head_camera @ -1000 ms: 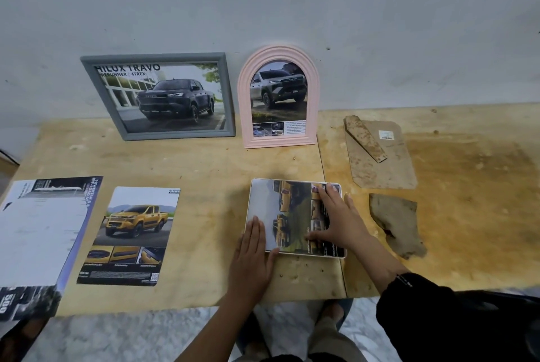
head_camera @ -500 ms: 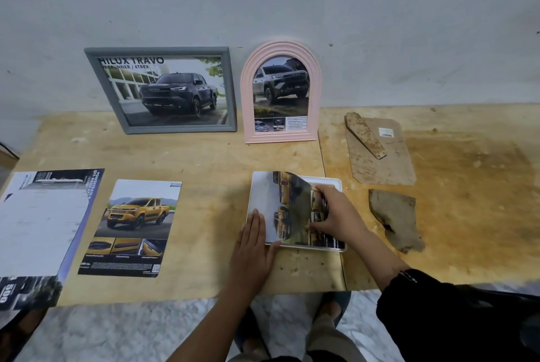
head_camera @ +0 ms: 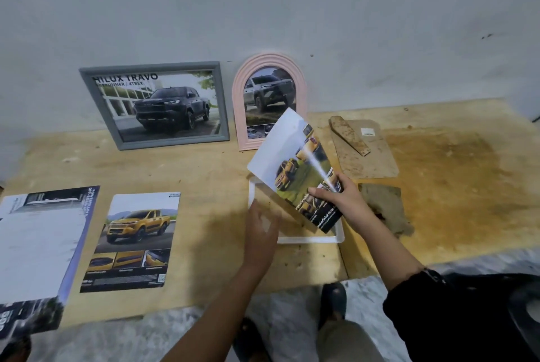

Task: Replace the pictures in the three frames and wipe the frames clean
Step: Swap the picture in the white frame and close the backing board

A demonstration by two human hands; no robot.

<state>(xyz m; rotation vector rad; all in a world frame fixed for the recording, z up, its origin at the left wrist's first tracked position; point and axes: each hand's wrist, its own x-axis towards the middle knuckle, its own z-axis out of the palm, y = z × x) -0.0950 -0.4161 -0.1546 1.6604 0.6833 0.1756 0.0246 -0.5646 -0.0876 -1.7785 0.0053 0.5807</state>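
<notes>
A white frame lies flat on the wooden board near its front edge. My right hand grips a glossy picture of yellow trucks and holds it tilted up out of the white frame. My left hand rests flat on the white frame's left side, fingers apart. A grey frame with a dark truck picture and a pink arched frame with a grey truck picture lean upright against the wall. A brown cloth lies right of the white frame.
A loose yellow-truck print lies flat at the left, beside a larger brochure at the board's left edge. A brown backing board with its stand lies at the back right. The wooden board is stained there.
My right hand has lifted the yellow-truck picture up out of the white frame, baring the frame's inside. My left hand has stayed on the frame's left side. The camera moved closer.
</notes>
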